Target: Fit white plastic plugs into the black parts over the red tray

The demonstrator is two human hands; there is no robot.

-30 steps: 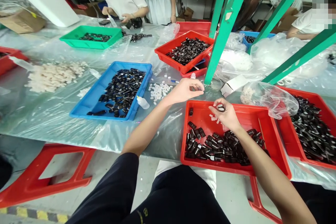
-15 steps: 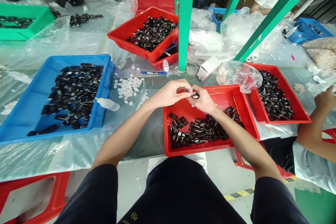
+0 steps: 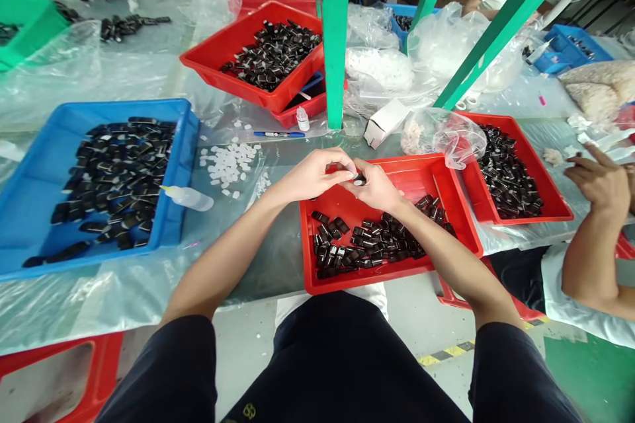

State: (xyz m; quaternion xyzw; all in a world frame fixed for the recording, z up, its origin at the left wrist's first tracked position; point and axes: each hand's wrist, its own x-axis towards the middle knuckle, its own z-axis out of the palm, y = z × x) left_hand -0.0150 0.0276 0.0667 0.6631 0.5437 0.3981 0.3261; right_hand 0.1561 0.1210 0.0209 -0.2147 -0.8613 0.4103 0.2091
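Observation:
My right hand (image 3: 376,188) is closed around a small black part (image 3: 359,180) with a pale face, over the back edge of a red tray (image 3: 330,202). Fingertips of my left hand (image 3: 321,173) are pinched together against the right fingers at that part; whatever they grip is hidden. Below the hands, many glossy black parts (image 3: 389,238) lie loose in the tray. To the left, small white pieces (image 3: 231,165) are scattered on the plastic-covered table.
Left stands a blue tray (image 3: 30,178) of black parts, with a yellow-tipped bottle (image 3: 191,198) at its edge. A green post (image 3: 336,46), white box (image 3: 385,122) and blue pen (image 3: 278,134) are behind. Another red tray (image 3: 558,213) and a co-worker's hand (image 3: 602,178) are right.
The whole view has shifted slightly, with things now further left. My hands keep the same pose together. The co-worker's hand at the right has come further into view with fingers spread.

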